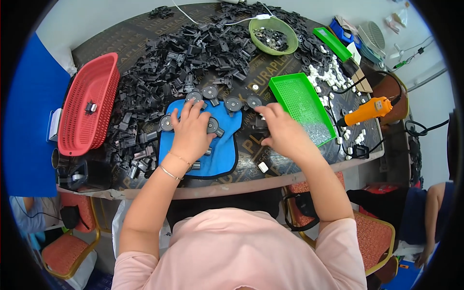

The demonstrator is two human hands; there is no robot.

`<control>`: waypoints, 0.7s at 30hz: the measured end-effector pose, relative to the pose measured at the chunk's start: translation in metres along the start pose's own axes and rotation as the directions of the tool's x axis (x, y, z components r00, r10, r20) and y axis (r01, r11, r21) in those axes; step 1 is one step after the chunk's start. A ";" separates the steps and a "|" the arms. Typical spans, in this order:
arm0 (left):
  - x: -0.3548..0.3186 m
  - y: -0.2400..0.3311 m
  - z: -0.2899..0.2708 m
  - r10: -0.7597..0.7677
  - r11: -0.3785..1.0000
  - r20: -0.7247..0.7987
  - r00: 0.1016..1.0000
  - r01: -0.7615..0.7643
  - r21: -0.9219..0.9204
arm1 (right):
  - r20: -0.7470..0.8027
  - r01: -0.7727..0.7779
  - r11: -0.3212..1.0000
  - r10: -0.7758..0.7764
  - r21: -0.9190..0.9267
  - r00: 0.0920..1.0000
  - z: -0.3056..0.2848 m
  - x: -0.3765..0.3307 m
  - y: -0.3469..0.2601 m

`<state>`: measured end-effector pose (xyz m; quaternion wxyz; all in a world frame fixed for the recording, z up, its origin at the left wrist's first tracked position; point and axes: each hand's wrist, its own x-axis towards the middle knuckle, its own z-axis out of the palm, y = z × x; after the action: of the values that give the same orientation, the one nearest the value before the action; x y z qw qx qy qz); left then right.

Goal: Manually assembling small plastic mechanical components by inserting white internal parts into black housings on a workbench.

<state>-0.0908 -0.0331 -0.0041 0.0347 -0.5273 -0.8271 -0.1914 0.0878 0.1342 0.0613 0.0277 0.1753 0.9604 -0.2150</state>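
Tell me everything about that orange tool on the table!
The orange tool looks like a plastic electric screwdriver with a darker tip end. It lies on its side near the table's right edge, right of the green tray, its tip pointing toward the tray. A black cable runs from its back end. Small white parts lie around it. Neither hand touches it.

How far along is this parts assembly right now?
Early on. Several round black assemblies lie lined up around the blue cloth, which looks done. The left hand rests on the cloth among them; the right hand works beside the green tray. A big pile of loose black parts remains.
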 end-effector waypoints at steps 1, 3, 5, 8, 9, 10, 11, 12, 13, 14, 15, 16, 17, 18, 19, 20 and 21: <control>-0.002 0.001 -0.003 0.001 1.000 0.003 1.000 -0.001 -0.002 | -0.157 0.004 0.996 -0.018 -0.085 0.987 0.000 -0.009 0.001; -0.009 0.002 -0.007 -0.001 0.977 -0.029 1.000 -0.005 -0.211 | -0.306 -0.004 0.986 -0.048 -0.166 0.951 0.004 -0.024 0.000; -0.015 0.009 -0.015 -0.005 0.926 -0.009 1.000 0.002 -0.377 | 0.139 -0.202 0.978 0.207 -0.045 0.969 0.012 -0.044 -0.005; -0.023 0.023 -0.020 0.005 0.813 0.005 1.000 -0.001 -0.582 | 0.073 -0.159 0.983 0.152 0.094 0.986 0.052 -0.058 0.010; -0.026 0.027 -0.021 0.011 0.777 -0.002 1.000 -0.010 -0.630 | 0.073 -0.158 0.983 0.151 0.098 0.986 0.056 -0.058 0.013; -0.028 0.032 -0.022 0.025 0.757 -0.010 1.000 -0.026 -0.653 | 0.045 -0.168 0.965 0.162 0.204 0.986 0.060 -0.056 0.013; -0.029 0.035 -0.021 0.025 0.759 -0.007 1.000 -0.024 -0.651 | 0.017 -0.173 0.936 0.177 0.307 0.984 0.063 -0.054 0.013; -0.031 0.038 -0.019 0.079 0.763 -0.025 0.997 -0.077 -0.642 | 0.017 -0.173 0.934 0.177 0.311 0.984 0.066 -0.050 0.014; -0.031 0.040 -0.016 0.135 0.764 -0.044 0.990 -0.132 -0.632 | -0.028 -0.140 0.927 0.159 0.348 0.987 0.068 -0.043 0.014; -0.033 0.042 -0.012 0.149 0.772 -0.057 0.987 -0.152 -0.617 | -0.074 -0.104 0.918 0.143 0.383 0.987 0.070 -0.039 0.015; -0.032 0.044 -0.010 0.152 0.774 -0.056 0.987 -0.154 -0.614 | -0.077 -0.104 0.917 0.144 0.386 0.987 0.072 -0.036 0.016; -0.032 0.047 -0.010 0.189 0.796 -0.072 0.979 -0.196 -0.572 | -0.119 -0.052 0.934 0.100 0.354 0.988 0.074 -0.034 0.017; -0.031 0.050 -0.009 0.226 0.815 -0.086 0.970 -0.237 -0.528 | -0.160 -0.002 0.948 0.056 0.319 0.986 0.075 -0.033 0.017; -0.029 0.051 -0.008 0.228 0.817 -0.084 0.970 -0.238 -0.526 | -0.162 -0.001 0.947 0.056 0.323 0.985 0.076 -0.033 0.016; -0.027 0.053 -0.007 0.251 0.819 -0.104 0.962 -0.268 -0.507 | -0.164 -0.004 0.944 0.061 0.331 0.985 0.075 -0.033 0.015; -0.026 0.054 -0.007 0.274 0.820 -0.124 0.954 -0.299 -0.489 | -0.166 -0.007 0.941 0.067 0.338 0.984 0.075 -0.033 0.014; -0.024 0.055 -0.008 0.279 0.819 -0.126 0.952 -0.305 -0.486 | -0.172 -0.005 0.941 0.067 0.338 0.983 0.074 -0.033 0.013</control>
<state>-0.0331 -0.0365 0.0124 -0.0536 -0.6336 -0.6575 -0.4042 0.1214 0.1030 -0.0062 -0.0860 0.2141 0.9047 -0.3581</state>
